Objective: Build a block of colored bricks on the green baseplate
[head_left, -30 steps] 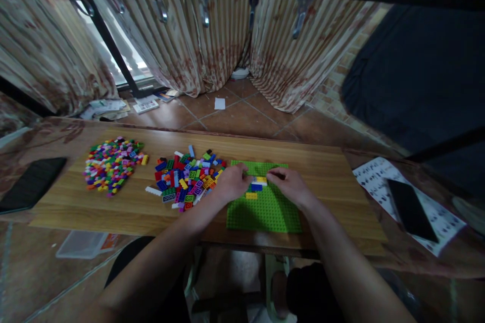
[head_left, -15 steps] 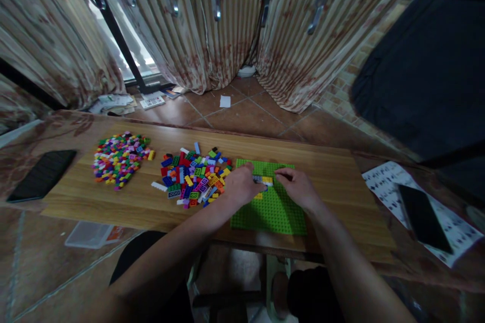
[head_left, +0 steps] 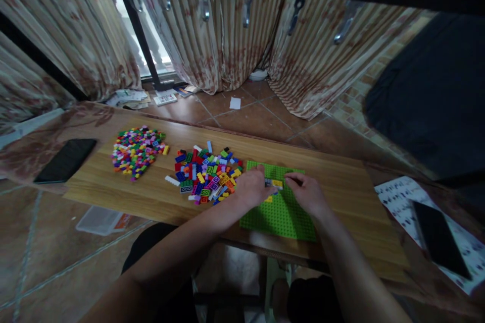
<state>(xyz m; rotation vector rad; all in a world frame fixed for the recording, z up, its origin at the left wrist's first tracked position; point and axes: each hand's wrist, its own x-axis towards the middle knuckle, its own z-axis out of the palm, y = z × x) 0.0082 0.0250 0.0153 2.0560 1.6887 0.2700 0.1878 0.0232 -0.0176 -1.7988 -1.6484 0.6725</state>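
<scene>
A green studded baseplate (head_left: 291,219) lies on the wooden board in front of me. A small cluster of toy bricks (head_left: 277,183), with yellow, white and grey-blue showing, sits on its upper half. My left hand (head_left: 252,186) rests over the left side of the plate, its fingers closed at the cluster's left end and hiding part of it. Just right of the cluster is my right hand (head_left: 306,193), thumb and fingertips pinched together. Anything between those fingertips is too small to make out.
Left of the plate is a pile of mixed bricks (head_left: 208,174), with a heap of smaller pieces (head_left: 138,151) farther left. A black tablet (head_left: 65,160) lies at the far left. On the right, a dark phone (head_left: 441,239) lies on a printed sheet (head_left: 397,192).
The view has shifted, so the board and its contents appear farther right. Both hands keep nearly the same places around the brick cluster.
</scene>
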